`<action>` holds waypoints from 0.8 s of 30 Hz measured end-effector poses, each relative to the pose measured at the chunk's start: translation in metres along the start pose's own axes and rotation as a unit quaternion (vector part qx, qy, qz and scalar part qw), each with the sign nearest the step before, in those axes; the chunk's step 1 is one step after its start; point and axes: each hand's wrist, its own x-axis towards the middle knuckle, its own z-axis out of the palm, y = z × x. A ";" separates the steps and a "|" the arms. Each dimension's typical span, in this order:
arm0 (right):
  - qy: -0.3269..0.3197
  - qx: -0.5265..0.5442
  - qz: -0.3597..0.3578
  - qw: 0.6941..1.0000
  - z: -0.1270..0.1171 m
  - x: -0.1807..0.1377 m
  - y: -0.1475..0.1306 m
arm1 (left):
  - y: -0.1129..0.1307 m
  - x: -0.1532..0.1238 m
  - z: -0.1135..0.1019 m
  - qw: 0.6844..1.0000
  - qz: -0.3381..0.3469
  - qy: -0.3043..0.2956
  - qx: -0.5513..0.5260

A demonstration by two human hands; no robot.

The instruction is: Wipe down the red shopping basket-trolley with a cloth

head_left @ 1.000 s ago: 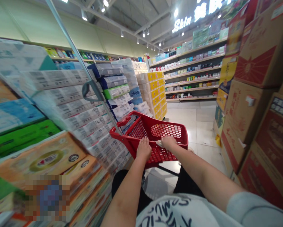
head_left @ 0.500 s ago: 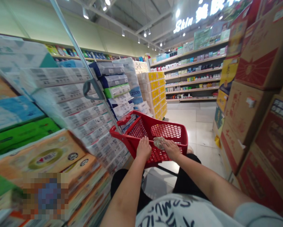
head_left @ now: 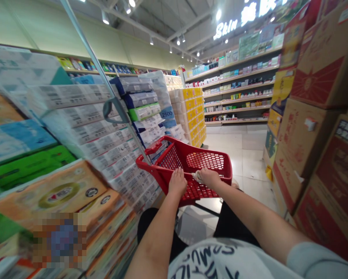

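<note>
A red plastic shopping cart (head_left: 210, 159) with perforated walls is right in front of me, side-on. A metal pole with a grey loop handle (head_left: 115, 110) rises from its left end. My left hand (head_left: 177, 183) holds the cart's near rim, fingers hooked over the edge. To its right, my right hand (head_left: 210, 178) is closed round a pale, bunched cloth (head_left: 197, 176) at the same rim. Most of the cloth is hidden by the fingers. Inside the cart, I make out only its red mesh and divider.
Stacked tissue packs (head_left: 104, 131) crowd the left, with orange packs (head_left: 57, 190) nearest me. Yellow-and-white packs (head_left: 191, 112) stand beyond the cart. Cardboard boxes (head_left: 295, 135) line the right side. Tiled floor (head_left: 242, 159) leads to the shelves (head_left: 237, 89) behind.
My right hand has closed from outstretched fingers into a fist, bunching up the cloth, which shows less now. My left hand and the cart look nearly the same.
</note>
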 end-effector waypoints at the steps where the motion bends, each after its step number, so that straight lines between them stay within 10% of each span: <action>1: 0.018 -0.004 -0.020 1.000 0.003 -0.008 0.002 | 0.000 0.000 0.000 1.000 0.001 0.002 -0.002; 6: 0.080 -0.032 -0.132 0.987 0.013 -0.029 0.022 | 0.000 0.000 0.002 1.000 0.006 0.007 -0.005; 11: -0.015 -0.010 0.045 0.999 0.002 -0.003 0.025 | 0.003 0.002 0.001 1.000 0.012 -0.004 -0.014; 16: -0.032 -0.004 0.069 0.997 -0.001 0.010 0.019 | 0.005 0.004 0.003 1.000 0.006 -0.001 -0.008; 24: 0.098 -0.036 -0.152 0.983 0.019 -0.033 0.046 | 0.001 0.003 0.006 1.000 0.009 0.008 -0.009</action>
